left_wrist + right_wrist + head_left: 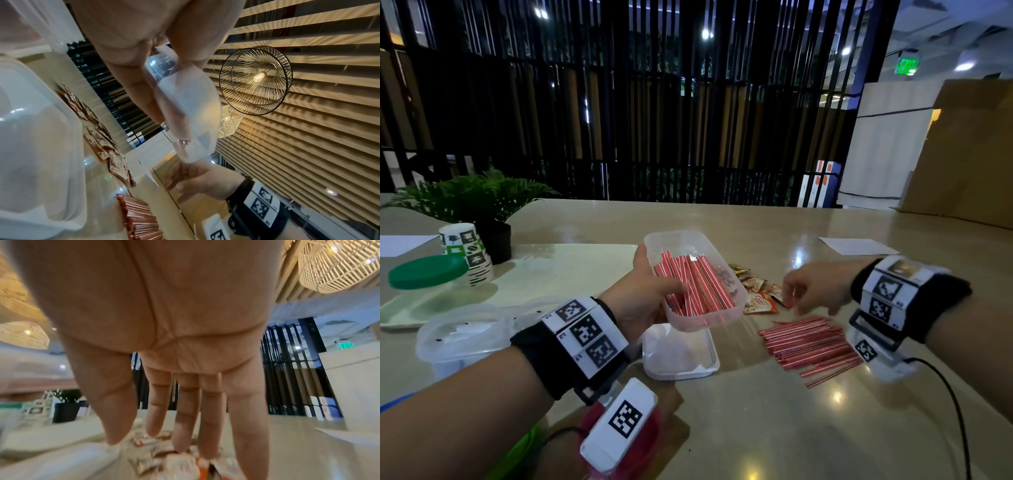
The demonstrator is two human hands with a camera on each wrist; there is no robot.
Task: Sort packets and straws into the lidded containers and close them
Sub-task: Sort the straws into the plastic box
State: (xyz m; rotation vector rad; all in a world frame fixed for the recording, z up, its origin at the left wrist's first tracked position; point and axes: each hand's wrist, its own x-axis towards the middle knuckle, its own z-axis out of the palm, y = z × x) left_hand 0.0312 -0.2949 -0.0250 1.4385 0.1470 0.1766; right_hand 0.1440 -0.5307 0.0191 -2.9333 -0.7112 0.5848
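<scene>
I had the clear tub (698, 274) lifted off the bench (756, 428) and tilted, its near end lower, with a layer of red-and-white straws (695, 284) lying lengthwise inside. My left hand (643, 294) held it from the left side, thumb hooked over the rim and onto the straws, the other fingers wrapped under the base; the left wrist view showed those fingers (131, 91) pressed against the tub's clear wall. Directly below the tub, a white lid (678, 353) lay flat on the bench.

To the right of the tub, my right hand (815, 287) hovered low over the loose goods with its grip relaxed, fingers pointing down and slightly spread, holding nothing; the right wrist view showed the fingers (185, 418) straight above the packets. The packets (756, 294) sat in a small scattered heap just right of the tub, and a loose pile of straws (811, 346) lay nearer to me, under that hand's wrist.

On the near left stood a second clear tub (462, 339). Farther left were a green-lidded jar (424, 274), a stack of paper cups (467, 250) and a potted plant (476, 205). A sheet of paper (852, 245) lay on the far right of the bench.
</scene>
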